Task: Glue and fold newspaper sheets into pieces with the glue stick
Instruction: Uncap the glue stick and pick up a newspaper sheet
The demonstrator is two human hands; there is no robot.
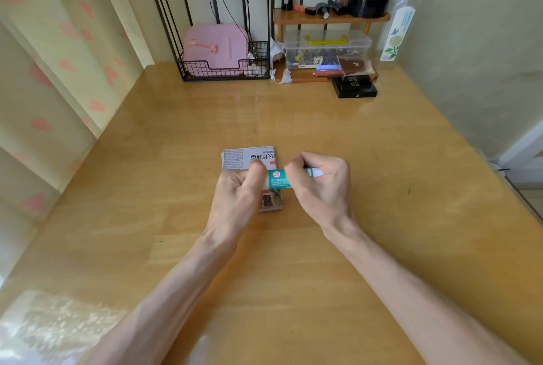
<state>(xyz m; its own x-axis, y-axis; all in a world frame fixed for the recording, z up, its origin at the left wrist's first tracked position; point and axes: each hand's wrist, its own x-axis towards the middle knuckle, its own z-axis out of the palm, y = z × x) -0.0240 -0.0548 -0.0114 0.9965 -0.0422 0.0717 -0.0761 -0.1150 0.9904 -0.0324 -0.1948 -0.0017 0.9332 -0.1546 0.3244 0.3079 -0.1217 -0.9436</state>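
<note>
A folded newspaper piece (248,157) lies flat on the wooden table (293,247) near its middle. Just above it, a green and white glue stick (277,179) lies sideways between both hands. My left hand (238,191) curls its fingers round the stick's left end, with the thumb on top. My right hand (320,185) grips the right part, and the white end pokes out past its fingers. The lower part of the newspaper shows under my left hand; the rest of it is hidden.
At the back stand a black wire basket (226,70) holding a pink case, a wooden shelf (329,17) with small cosmetics, a clear plastic box (326,47), a black box (354,88) and a tall clear bottle (401,11). Curtains hang along the left.
</note>
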